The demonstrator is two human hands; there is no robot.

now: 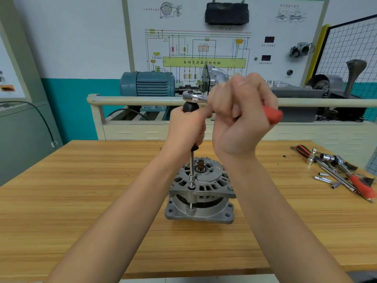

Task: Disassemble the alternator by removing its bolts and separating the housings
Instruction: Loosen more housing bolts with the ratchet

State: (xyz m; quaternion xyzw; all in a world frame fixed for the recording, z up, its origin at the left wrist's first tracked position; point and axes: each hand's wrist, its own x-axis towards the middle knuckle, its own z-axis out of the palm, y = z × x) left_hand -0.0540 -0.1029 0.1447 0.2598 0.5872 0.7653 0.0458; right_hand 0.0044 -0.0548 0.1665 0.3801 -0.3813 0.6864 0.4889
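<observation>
The left hand (186, 127) grips the black handle of an upright driver (192, 166), its socket seated on a bolt at 9 o'clock on the alternator (201, 190), which stands mid-worktop (81, 190) below both hands. The right hand (242, 117) clamps a ratchet (195, 97) atop the driver. Loose tools (338, 172) lie at 3 o'clock.

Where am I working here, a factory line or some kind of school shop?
Most likely an automotive training workshop: a wall-mounted wiring diagram board, a blue electric motor on a demo rig, and an alternator on a wooden bench.
</observation>
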